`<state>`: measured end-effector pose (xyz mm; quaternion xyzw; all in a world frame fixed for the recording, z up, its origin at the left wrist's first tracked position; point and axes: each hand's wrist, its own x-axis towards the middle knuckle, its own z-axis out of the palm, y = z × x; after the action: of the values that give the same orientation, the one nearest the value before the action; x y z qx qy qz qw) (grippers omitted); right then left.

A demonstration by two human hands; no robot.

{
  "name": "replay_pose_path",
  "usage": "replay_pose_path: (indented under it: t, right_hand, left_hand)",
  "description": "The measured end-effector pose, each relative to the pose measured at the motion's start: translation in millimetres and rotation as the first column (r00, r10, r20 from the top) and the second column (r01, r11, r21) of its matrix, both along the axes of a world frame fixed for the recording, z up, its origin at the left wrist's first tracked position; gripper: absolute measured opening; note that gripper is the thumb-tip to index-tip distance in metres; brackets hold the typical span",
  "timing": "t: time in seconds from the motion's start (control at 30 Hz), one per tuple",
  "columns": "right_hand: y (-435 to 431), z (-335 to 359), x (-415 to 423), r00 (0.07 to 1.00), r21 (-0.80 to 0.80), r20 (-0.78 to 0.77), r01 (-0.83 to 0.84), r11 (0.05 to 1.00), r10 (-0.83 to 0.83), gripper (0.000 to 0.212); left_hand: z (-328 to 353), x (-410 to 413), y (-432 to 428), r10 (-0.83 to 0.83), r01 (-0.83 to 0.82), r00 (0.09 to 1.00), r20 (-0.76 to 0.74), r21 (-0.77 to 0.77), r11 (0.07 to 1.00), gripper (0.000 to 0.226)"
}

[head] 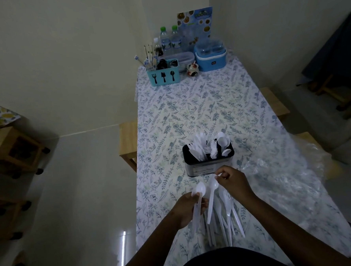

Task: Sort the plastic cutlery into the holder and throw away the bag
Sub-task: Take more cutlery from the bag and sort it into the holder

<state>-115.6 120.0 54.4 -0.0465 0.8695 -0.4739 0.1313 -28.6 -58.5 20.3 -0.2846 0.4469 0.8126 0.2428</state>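
Observation:
A dark cutlery holder (207, 168) stands on the floral table, with white plastic knives at its left, forks in the middle and spoons at its right. Just in front of it, my right hand (234, 182) pinches a white spoon (212, 194) that hangs bowl-up over the pile. My left hand (188, 208) grips another white spoon (197, 193) by its handle. A loose pile of white plastic cutlery (227, 218) lies on the table between my hands. The clear plastic bag (291, 166) lies crumpled to the right of the holder.
At the table's far end stand a blue utensil caddy (163, 75), water bottles (170, 39), a blue food container (210, 55), a small jar (193, 69) and a menu card (196, 24). Wooden benches (129, 144) flank the table. A wooden trolley (13, 151) is at the left.

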Motion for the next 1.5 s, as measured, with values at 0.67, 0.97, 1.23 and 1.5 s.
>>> replay_pose_path:
  t: [0.67,0.97,1.23,1.5]
  right_hand:
    - [-7,-24,11,0.995,0.111,0.104,-0.006,0.994,-0.005,0.014]
    - [-20,-57,12,0.966,0.39,0.183,-0.241,0.888,0.182,0.038]
    - [-21,-69,12,0.965,0.321,0.217,-0.211,0.923,0.146,0.02]
    - [-6,-73,4,0.974,0.346,0.207,-0.165,0.923,0.096,0.025]
  left_hand:
    - [10,28,-13,0.087,-0.086,0.996,0.006,-0.104,0.991,0.031]
    - [4,39,-28,0.121,-0.116,0.992,0.018,-0.167,0.979,0.024]
    - [6,46,-36,0.078,-0.079,0.997,-0.014,-0.236,0.969,0.02]
    - [6,44,-34,0.085,-0.082,0.996,0.017,-0.133,0.988,0.013]
